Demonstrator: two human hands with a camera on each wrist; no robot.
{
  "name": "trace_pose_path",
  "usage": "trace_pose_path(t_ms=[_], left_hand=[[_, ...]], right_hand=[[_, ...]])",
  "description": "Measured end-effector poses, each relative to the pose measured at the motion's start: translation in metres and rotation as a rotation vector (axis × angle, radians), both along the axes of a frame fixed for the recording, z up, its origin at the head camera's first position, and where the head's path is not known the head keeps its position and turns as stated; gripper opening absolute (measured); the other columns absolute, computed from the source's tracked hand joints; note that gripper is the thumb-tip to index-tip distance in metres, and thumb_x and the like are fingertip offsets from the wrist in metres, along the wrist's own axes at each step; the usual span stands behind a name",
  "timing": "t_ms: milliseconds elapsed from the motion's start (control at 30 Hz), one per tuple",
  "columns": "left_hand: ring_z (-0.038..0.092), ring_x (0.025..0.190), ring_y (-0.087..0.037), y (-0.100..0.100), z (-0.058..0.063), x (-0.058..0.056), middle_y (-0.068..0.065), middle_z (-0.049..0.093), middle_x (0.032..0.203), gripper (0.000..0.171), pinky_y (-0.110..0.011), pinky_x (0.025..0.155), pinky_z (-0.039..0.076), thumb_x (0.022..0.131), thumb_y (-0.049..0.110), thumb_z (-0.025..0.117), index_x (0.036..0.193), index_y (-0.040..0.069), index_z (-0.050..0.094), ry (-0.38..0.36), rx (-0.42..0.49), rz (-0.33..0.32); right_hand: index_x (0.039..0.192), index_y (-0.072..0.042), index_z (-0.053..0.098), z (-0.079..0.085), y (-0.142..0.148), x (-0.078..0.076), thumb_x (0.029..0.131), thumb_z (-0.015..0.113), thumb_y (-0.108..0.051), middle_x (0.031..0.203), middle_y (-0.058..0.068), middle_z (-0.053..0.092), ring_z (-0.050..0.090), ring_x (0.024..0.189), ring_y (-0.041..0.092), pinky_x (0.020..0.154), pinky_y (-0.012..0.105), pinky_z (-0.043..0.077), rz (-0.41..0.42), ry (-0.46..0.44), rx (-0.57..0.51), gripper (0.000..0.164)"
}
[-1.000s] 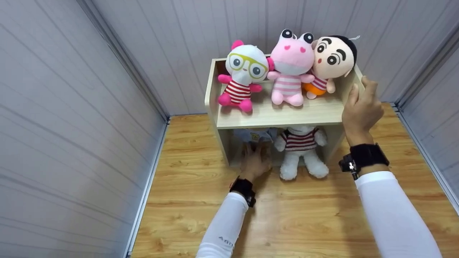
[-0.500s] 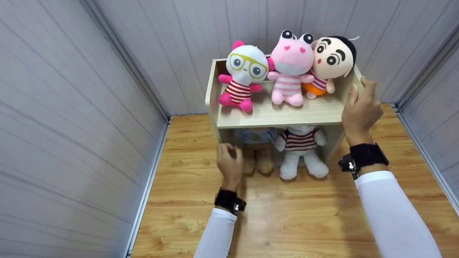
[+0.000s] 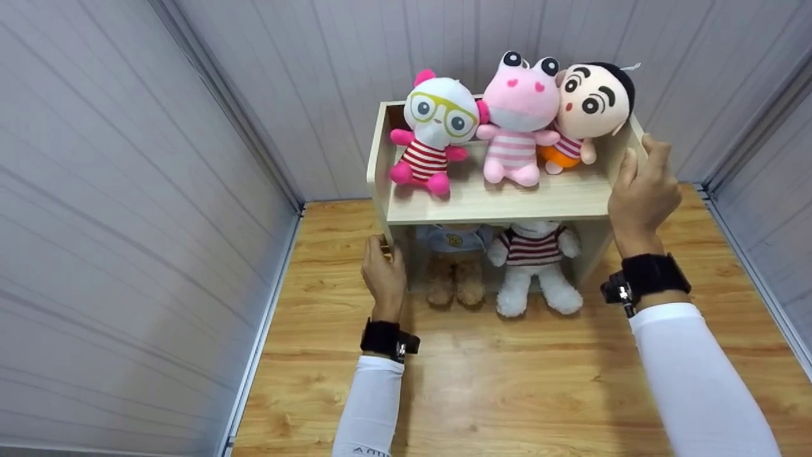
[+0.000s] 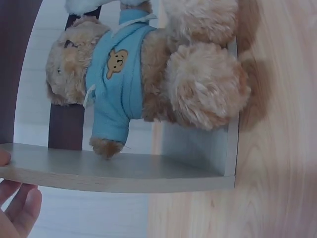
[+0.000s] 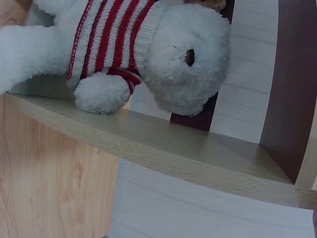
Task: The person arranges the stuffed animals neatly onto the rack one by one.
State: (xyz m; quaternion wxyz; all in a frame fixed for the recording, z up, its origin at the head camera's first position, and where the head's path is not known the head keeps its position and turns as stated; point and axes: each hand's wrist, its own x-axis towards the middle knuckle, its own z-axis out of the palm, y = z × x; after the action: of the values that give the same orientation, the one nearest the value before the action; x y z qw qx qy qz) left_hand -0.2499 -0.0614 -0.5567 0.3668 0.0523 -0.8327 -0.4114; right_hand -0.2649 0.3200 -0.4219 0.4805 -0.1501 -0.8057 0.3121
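My left hand (image 3: 384,273) grips the left side panel of a small two-tier wooden shelf (image 3: 495,206). In the left wrist view, its fingers (image 4: 22,210) lie on both faces of that panel's edge. Higher up, my right hand (image 3: 644,193) holds the right side panel. On the lower tier sit a brown teddy bear (image 4: 116,79) in a blue top and a white teddy bear (image 5: 188,59) in a red-striped sweater; the upper board hides their heads in the head view. The top tier bears a panda plush (image 3: 438,120), a pink frog plush (image 3: 520,101) and a black-haired boy doll (image 3: 590,105).
Grey panelled walls (image 3: 127,190) close in the left, back and right. The shelf stands on a wood-look floor (image 3: 507,393) near the back wall. Both bears' feet stick out past the lower tier's front.
My left hand has left the brown bear, moved left out of the lower tier and taken hold of the left side panel. The right hand keeps its hold. The shelf appears slightly shifted in view.
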Motion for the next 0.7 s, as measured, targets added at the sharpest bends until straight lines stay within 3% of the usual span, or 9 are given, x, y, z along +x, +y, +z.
trace_pose_path(t_ms=[333, 533, 700], left_hand=[[0.071, 0.078, -0.025, 0.001, -0.003, 0.006, -0.011, 0.072, 0.093, 0.007, -0.039, 0.069, 0.058, 0.094, 0.006, 0.067, 0.097, 0.004, 0.062, -0.015, -0.031, -0.028], [0.072, 0.085, -0.025, 0.0, -0.002, 0.008, -0.011, 0.071, 0.098, 0.011, -0.042, 0.072, 0.058, 0.096, 0.008, 0.067, 0.106, 0.006, 0.062, -0.048, -0.041, -0.048], [0.071, 0.089, -0.026, -0.01, -0.012, 0.024, -0.01, 0.071, 0.102, 0.022, -0.043, 0.075, 0.058, 0.097, 0.012, 0.066, 0.118, 0.007, 0.062, -0.108, -0.053, -0.083]], right_hand=[[0.122, -0.002, 0.064, -0.003, 0.007, 0.0, 0.104, 0.057, -0.037, 0.116, 0.019, 0.075, 0.068, 0.085, 0.05, 0.069, 0.059, 0.044, -0.001, 0.023, 0.027, 0.04], [0.129, -0.005, 0.059, 0.002, 0.008, 0.004, 0.105, 0.052, -0.04, 0.12, 0.022, 0.073, 0.07, 0.094, 0.05, 0.075, 0.059, 0.047, 0.04, -0.045, 0.02, 0.042], [0.136, -0.006, 0.052, 0.001, 0.007, 0.012, 0.107, 0.048, -0.037, 0.119, 0.031, 0.069, 0.065, 0.087, 0.055, 0.074, 0.06, 0.044, 0.1, -0.116, 0.05, 0.043]])
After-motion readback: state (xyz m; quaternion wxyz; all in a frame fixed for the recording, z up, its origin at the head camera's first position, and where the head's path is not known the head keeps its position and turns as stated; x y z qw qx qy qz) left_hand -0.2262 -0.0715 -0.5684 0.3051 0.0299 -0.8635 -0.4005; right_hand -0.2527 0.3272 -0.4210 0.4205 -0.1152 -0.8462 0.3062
